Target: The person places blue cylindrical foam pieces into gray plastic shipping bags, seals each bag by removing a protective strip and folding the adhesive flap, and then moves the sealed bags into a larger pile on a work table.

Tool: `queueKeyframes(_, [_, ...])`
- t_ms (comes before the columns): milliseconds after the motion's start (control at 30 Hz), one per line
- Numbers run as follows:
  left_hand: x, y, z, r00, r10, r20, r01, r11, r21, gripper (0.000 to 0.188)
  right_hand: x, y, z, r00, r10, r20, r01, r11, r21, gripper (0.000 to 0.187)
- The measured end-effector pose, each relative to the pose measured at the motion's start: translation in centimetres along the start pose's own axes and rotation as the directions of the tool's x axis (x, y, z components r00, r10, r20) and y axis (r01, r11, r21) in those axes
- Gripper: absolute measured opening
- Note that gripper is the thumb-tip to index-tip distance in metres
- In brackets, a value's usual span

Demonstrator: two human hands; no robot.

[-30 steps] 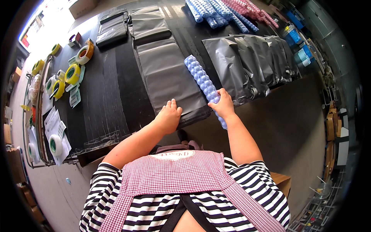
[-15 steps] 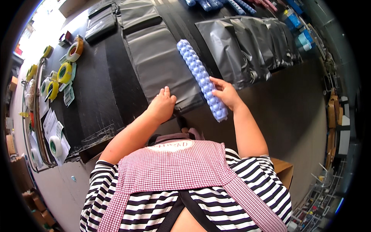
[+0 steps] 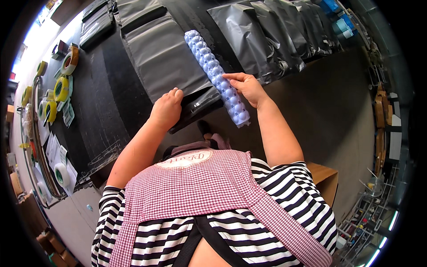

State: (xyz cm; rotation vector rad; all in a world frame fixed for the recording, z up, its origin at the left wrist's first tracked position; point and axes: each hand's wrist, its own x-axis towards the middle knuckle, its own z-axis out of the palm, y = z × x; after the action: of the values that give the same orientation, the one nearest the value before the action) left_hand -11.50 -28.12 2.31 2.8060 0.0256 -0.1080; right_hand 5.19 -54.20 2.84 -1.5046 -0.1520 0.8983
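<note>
"What's the right hand point(image 3: 250, 91) got?"
"A blue bumpy roll point(image 3: 215, 71). Its fingers are closed on the right side."
"Where's the roll?"
"By the gray bag's point(image 3: 162, 55) right edge. Its near end pokes past the black table point(image 3: 100, 100)."
"And the left hand point(image 3: 167, 107)?"
"Curled at the bag's near edge. I can't tell if it's pinching."

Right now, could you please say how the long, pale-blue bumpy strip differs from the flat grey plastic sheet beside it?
The long, pale-blue bumpy strip is narrow, while the flat grey plastic sheet is broad. The strip is knobbly; the sheet is mostly smooth. The right hand holds the strip; the left hand is at the sheet's near edge.
</note>
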Motion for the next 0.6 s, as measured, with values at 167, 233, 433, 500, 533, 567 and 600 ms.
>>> queueKeyframes(167, [-0.7,-1.1,2.3,0.988,0.046,-0.15,-0.043,0.999,0.02,0.026,0.8,0.6,1.3,0.982,-0.178,-0.065,0.162,0.965,-0.207,0.048])
queueKeyframes(233, [-0.6,-1.0,2.3,0.981,0.07,-0.179,-0.062,0.997,0.048,0.021,1.3,0.9,1.4,0.976,-0.192,-0.106,0.16,0.953,-0.259,0.07])
queueKeyframes(433, [-0.8,-0.1,2.2,0.983,0.06,-0.173,-0.043,0.994,0.102,0.017,1.8,1.0,1.8,0.968,-0.244,-0.057,0.184,0.845,-0.502,0.097])
queueKeyframes(500, [-0.7,-0.3,2.6,0.985,0.039,-0.171,-0.025,0.996,0.087,0.018,0.8,0.7,1.3,0.973,-0.223,-0.054,0.193,0.924,-0.33,0.093])
queueKeyframes(533, [-0.8,-0.5,2.9,0.979,0.054,-0.196,-0.037,0.995,0.088,0.019,0.2,0.5,1.3,0.98,-0.192,-0.047,0.184,0.973,-0.141,0.09])
queueKeyframes(567, [-0.8,-0.8,3.1,0.973,0.07,-0.221,-0.052,0.995,0.09,0.021,-0.8,0.4,1.1,0.98,-0.195,-0.033,0.189,0.971,-0.148,0.09])
queueKeyframes(600, [-1.0,-1.3,3.4,0.955,0.072,-0.288,-0.051,0.996,0.08,0.02,-2.4,0.1,1.2,0.973,-0.226,0.055,0.226,0.974,0.011,0.087])
